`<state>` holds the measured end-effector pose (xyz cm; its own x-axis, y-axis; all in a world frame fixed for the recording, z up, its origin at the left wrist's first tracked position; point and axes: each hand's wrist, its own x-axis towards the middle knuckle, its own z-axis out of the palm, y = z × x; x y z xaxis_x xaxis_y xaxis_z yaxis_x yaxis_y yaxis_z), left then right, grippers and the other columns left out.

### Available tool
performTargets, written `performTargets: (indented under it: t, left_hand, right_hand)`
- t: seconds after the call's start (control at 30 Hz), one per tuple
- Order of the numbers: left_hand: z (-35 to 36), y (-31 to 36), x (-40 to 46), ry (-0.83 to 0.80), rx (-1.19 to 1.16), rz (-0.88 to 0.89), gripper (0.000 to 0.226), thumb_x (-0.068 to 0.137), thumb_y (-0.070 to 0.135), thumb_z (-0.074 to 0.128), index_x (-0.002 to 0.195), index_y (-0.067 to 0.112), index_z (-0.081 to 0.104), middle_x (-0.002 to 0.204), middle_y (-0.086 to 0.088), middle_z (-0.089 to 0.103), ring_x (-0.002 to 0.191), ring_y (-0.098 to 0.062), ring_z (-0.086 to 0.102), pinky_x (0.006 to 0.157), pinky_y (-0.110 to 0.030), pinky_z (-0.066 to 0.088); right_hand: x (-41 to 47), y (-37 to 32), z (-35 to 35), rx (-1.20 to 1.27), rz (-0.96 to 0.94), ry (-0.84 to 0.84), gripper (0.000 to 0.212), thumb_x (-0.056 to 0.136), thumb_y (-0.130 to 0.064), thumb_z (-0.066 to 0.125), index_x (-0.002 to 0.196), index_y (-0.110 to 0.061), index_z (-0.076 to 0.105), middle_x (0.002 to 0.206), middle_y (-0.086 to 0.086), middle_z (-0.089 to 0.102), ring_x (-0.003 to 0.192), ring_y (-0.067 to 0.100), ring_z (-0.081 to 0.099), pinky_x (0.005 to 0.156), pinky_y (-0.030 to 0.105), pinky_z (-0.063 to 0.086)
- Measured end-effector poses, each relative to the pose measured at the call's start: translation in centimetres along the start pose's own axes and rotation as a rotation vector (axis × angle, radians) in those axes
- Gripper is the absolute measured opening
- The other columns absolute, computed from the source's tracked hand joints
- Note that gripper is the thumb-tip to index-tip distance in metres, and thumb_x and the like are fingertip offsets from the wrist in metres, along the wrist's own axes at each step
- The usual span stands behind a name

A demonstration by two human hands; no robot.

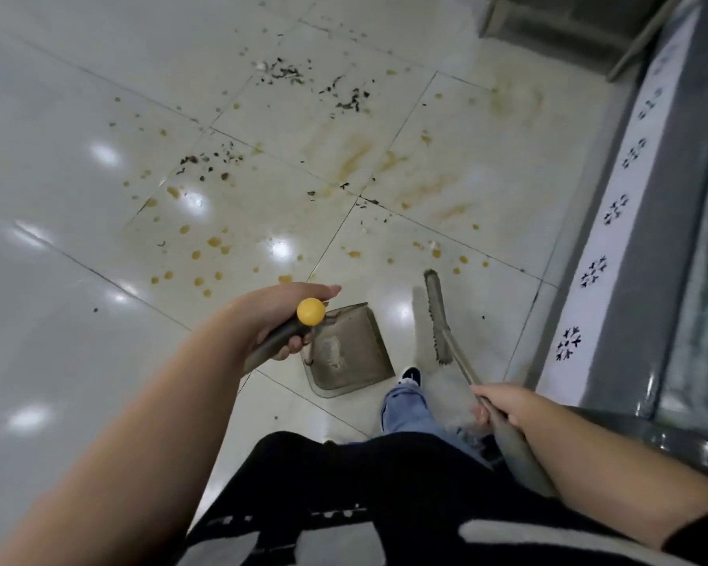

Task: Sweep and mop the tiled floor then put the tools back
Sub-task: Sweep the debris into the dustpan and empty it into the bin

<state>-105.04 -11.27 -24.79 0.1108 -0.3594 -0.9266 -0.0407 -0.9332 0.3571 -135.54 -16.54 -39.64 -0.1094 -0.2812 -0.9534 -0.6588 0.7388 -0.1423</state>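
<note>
The left hand (287,316) curled round the yellow-capped handle (310,311) of the dustpan (350,353), whose pan sat low by the shoe, mouth towards the mess, probably ready to catch it. Ahead, dark debris (287,71) and yellow stains (356,157) lay on the tiled floor (58,198). The right hand (503,406) gripped the broom (438,316) shaft, bristles near the pan, likely for short strokes.

Ahead and left: glossy white tiled floor (78,198) lies open.
Right: grey patterned glass partition (638,222) walls it off.
Far right corner: grey metal frame (556,30) blocks.
</note>
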Motion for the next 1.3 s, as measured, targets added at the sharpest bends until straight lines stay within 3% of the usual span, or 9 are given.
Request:
performTargets:
  t: [0.1,0.2,0.37,0.53,0.77,1.0,1.07,1.17,1.3]
  left_hand:
    - [1.6,4.7,1.4,-0.023,0.13,0.02,0.042,0.083,0.054,0.057,0.068,0.017,0.046,0.04,-0.002,0.045,0.028,-0.012,0.036,0.034,-0.012,0.027]
    - [2.7,9.6,2.5,-0.046,0.206,0.045,0.04,0.082,0.056,0.056,0.075,0.017,0.048,0.04,-0.001,0.044,0.028,-0.012,0.036,0.033,-0.013,0.027]
    - [4.5,15.3,4.7,-0.069,0.27,0.043,0.04,0.08,0.057,0.058,0.076,0.018,0.049,0.04,-0.002,0.045,0.028,-0.012,0.037,0.034,-0.013,0.029]
    - [6.2,18.7,6.6,-0.129,0.364,0.039,0.042,0.079,0.059,0.058,0.066,0.02,0.05,0.041,-0.002,0.046,0.028,-0.012,0.036,0.033,-0.013,0.027]
    - [8.1,20.4,7.9,-0.219,0.353,0.05,0.04,0.086,0.053,0.053,0.067,0.018,0.051,0.039,-0.002,0.044,0.026,-0.011,0.035,0.032,-0.012,0.025]
    - [6.7,17.5,8.8,-0.253,0.24,0.039,0.036,0.084,0.053,0.055,0.083,0.018,0.048,0.043,-0.003,0.046,0.029,-0.013,0.037,0.034,-0.014,0.028]
    - [6.1,16.3,8.8,-0.274,0.221,0.042,0.035,0.085,0.053,0.054,0.083,0.019,0.049,0.044,-0.002,0.046,0.031,-0.013,0.037,0.034,-0.014,0.028]
    - [5.3,14.6,8.6,-0.302,0.205,0.04,0.035,0.085,0.054,0.054,0.082,0.019,0.054,0.047,-0.003,0.048,0.033,-0.013,0.038,0.036,-0.015,0.03]
    - [4.4,13.8,8.1,-0.381,0.227,0.006,0.044,0.084,0.06,0.05,0.082,0.017,0.057,0.05,-0.006,0.054,0.038,-0.015,0.046,0.04,-0.017,0.037]
  right_hand:
    - [1.1,-0.3,-2.8,0.073,0.026,-0.002,0.053,0.102,-0.012,0.036,0.052,0.001,0.045,0.051,0.012,0.046,0.04,0.02,0.039,0.036,0.021,0.034]
    - [2.0,-1.2,-5.8,0.181,0.065,0.034,0.05,0.101,-0.011,0.037,0.053,0.001,0.046,0.037,0.012,0.046,0.023,0.018,0.04,0.026,0.019,0.033]
    - [3.1,-3.7,-10.2,0.374,0.069,0.05,0.062,0.1,-0.01,0.041,0.039,-0.003,0.049,0.023,0.006,0.04,0.047,0.025,0.043,0.047,0.029,0.036]
    - [2.6,-5.8,-11.0,0.873,0.083,-0.09,0.03,0.099,-0.007,0.039,0.07,-0.001,0.044,0.069,0.012,0.046,0.051,0.02,0.051,0.028,0.015,0.041]
    - [2.3,-7.6,-9.2,1.409,0.171,-0.151,0.021,0.099,-0.006,0.035,0.08,-0.004,0.043,0.079,0.015,0.046,0.066,0.022,0.048,0.026,0.03,0.045]
    - [2.4,-8.7,-7.9,1.622,0.173,-0.225,0.024,0.102,-0.012,0.029,0.084,-0.008,0.043,0.08,0.009,0.043,0.065,0.015,0.044,0.027,0.022,0.043]
    - [2.1,-9.0,-7.4,1.646,0.177,-0.221,0.026,0.102,-0.01,0.027,0.081,-0.008,0.043,0.079,0.009,0.042,0.07,0.015,0.047,0.037,0.02,0.05]
    - [1.6,-8.7,-7.0,1.634,0.162,-0.182,0.019,0.102,-0.006,0.028,0.094,-0.006,0.046,0.084,0.013,0.044,0.09,0.018,0.052,0.089,0.024,0.052]
    - [0.9,-7.9,-7.3,1.54,0.15,-0.281,0.02,0.102,-0.018,0.034,0.088,-0.006,0.044,0.075,0.005,0.038,0.059,0.011,0.046,0.035,0.017,0.047]
